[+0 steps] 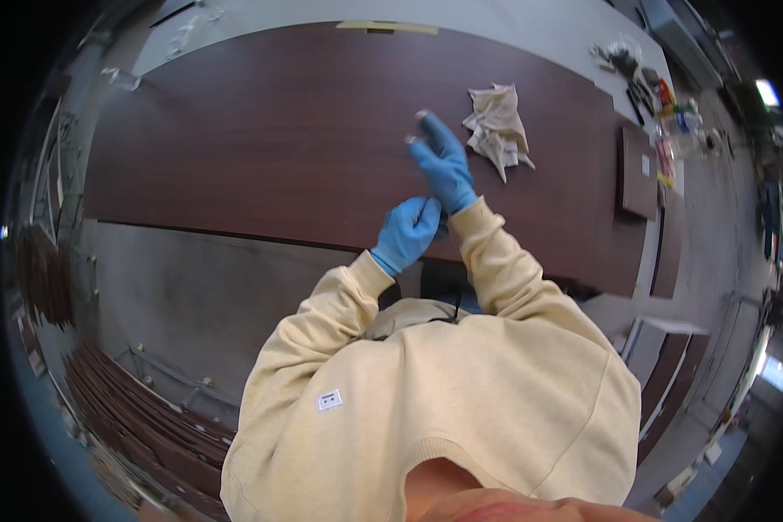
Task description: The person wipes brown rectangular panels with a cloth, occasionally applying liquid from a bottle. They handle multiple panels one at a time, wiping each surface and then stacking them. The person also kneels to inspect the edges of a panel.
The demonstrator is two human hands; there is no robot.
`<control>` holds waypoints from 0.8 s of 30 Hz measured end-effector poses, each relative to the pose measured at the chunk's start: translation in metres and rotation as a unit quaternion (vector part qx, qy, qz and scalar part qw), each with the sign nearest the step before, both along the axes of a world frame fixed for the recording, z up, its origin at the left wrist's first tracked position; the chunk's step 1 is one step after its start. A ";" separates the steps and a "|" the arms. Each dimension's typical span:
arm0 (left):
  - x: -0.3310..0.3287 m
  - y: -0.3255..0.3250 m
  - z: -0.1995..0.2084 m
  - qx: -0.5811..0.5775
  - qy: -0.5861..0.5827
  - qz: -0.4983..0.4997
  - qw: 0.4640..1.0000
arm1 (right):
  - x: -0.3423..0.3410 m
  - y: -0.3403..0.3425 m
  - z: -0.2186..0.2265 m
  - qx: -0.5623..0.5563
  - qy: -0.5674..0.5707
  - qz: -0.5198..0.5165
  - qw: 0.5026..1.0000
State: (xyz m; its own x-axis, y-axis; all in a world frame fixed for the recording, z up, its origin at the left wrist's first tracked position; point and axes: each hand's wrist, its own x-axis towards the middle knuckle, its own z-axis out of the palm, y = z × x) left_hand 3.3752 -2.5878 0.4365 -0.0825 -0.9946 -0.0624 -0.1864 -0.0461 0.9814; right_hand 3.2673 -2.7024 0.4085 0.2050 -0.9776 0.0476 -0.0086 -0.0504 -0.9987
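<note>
Cream sweatshirt point(487, 383) bears a dark-marked label point(329, 400); left hand point(404, 232) pinches right glove's cuff point(458, 200), right hand point(447, 167) splayed.

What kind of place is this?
It looks like a workshop, maybe a small factory. There's a big brown panel out in front, lots of what look like brown boards stacked at lower left, and blue gloves being worn.

Fitted blue gloves point(448, 174), plain cream fabric sweatshirt point(496, 383) — crumpled beige cloth point(498, 126) is set off by a flat reddish-brown panel point(278, 130).
</note>
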 end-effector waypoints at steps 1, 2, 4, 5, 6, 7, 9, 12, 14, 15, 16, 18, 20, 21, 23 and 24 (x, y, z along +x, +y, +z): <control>0.011 -0.005 0.000 0.014 0.004 -0.033 0.999 | -0.015 -0.015 -0.012 -0.076 0.084 -0.050 0.992; 0.025 -0.008 -0.011 -0.032 0.007 -0.051 0.998 | -0.034 -0.035 -0.019 -0.158 0.170 -0.098 0.968; 0.058 -0.024 -0.038 -0.104 -0.002 0.036 0.994 | -0.075 -0.065 -0.018 -0.229 0.382 -0.122 0.887; 0.082 -0.038 -0.048 -0.127 -0.058 0.072 0.988 | -0.094 -0.075 -0.020 -0.256 0.484 -0.131 0.827; 0.105 -0.048 -0.063 -0.108 -0.096 0.131 0.981 | -0.104 -0.085 -0.024 -0.257 0.518 -0.121 0.807; 0.130 -0.059 -0.075 -0.106 -0.142 0.173 0.969 | -0.109 -0.093 -0.031 -0.258 0.549 -0.103 0.788; 0.172 -0.076 -0.088 -0.153 -0.225 0.207 0.940 | -0.125 -0.108 -0.045 -0.275 0.589 -0.075 0.757; 0.213 -0.091 -0.107 -0.212 -0.356 0.201 0.887 | -0.123 -0.132 -0.071 -0.300 0.569 -0.076 0.762; 0.217 -0.092 -0.106 -0.240 -0.442 0.163 0.849 | -0.132 -0.155 -0.057 -0.238 0.619 -0.094 0.743; 0.222 -0.091 -0.099 -0.220 -0.462 0.152 0.845 | -0.132 -0.156 -0.063 -0.231 0.594 -0.167 0.752; 0.223 -0.088 -0.103 -0.210 -0.459 0.158 0.849 | -0.155 -0.177 -0.068 -0.268 0.622 -0.160 0.718; 0.208 -0.093 -0.103 -0.207 -0.452 0.158 0.853 | -0.209 -0.208 -0.094 -0.264 0.611 -0.237 0.708; 0.209 -0.093 -0.101 -0.197 -0.442 0.163 0.860 | -0.189 -0.230 -0.100 -0.195 0.591 -0.275 0.733; 0.212 -0.090 -0.103 -0.192 -0.447 0.166 0.858 | -0.175 -0.241 -0.106 -0.136 0.586 -0.305 0.738; 0.211 -0.090 -0.107 -0.190 -0.445 0.173 0.858 | -0.107 -0.277 -0.101 -0.181 0.651 -0.205 0.708; 0.204 -0.099 -0.107 -0.181 -0.426 0.169 0.871 | -0.097 -0.301 -0.120 -0.240 0.684 -0.185 0.664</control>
State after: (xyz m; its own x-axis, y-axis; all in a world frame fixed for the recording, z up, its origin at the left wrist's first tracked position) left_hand 3.5794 -2.6873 0.3299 0.1414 -0.9207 0.3637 -0.8887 0.0438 0.4564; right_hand 3.1704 -3.0031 0.2886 0.1281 -0.9128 0.3877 -0.9910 -0.1023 0.0865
